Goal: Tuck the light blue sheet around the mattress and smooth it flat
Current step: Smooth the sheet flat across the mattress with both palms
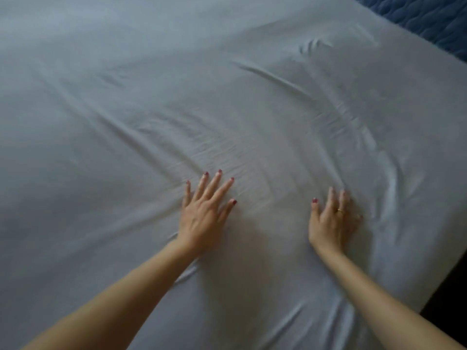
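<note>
Two bare forearms reach in from the near edge, and both hands lie palm down on the light blue sheet (pixel 126 109), which covers the mattress across the whole view. Nearest, between and just right of the forearms, several soft folds run toward the near edge, so that stretch is not yet flat. The left hand (pixel 204 210) is spread wide, fingers fanned and pressed onto the cloth, gripping nothing. The right hand (pixel 331 221) is also flat and empty, its fingers closer together, a ring (pixel 340 211) on one of them; its far side is blurred.

Just beyond the fingertips a band of fine ripples crosses the cloth, and longer creases fan out to the right and far right. One long curved crease (pixel 273 78) lies farther out, with a small pucker beyond it. To the left and far left the cloth looks mostly smooth.

Along the right side the sheet appears to wrap over the mattress edge (pixel 429 173), which suggests tucking there is done, though the underside is hidden. A dark blue quilted cover (pixel 439 24) shows at the far right corner. Smoothing looks partway through.
</note>
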